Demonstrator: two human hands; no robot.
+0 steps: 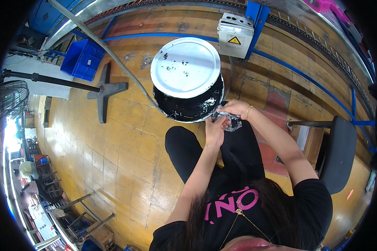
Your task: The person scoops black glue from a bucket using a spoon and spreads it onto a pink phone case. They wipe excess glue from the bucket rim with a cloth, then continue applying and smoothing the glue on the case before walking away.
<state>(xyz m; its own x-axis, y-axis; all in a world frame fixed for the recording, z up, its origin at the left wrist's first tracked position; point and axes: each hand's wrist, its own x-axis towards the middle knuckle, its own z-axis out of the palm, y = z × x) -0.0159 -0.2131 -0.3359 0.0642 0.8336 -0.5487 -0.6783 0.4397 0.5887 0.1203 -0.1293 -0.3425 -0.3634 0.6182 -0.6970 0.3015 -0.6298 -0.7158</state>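
Both my hands hold a crumpled rag (233, 124), grey and stained black, just above my knees. My left hand (216, 130) pinches its near left side, and my right hand (236, 109) grips its upper part. Right beyond them stands a wide bucket (188, 109) with glossy black paint or ink inside and smears along its rim. A round white lid (187, 62), spotted with black, lies tilted over the bucket's far part and leaves the near part uncovered. Whether my left fingers touch the bucket rim, I cannot tell.
A grey electrical box (235, 37) with a warning sign hangs on a blue post behind the bucket. A fan stand's base (107, 90) and a blue bin (83, 60) are at the left. A dark chair back (338, 154) is at my right.
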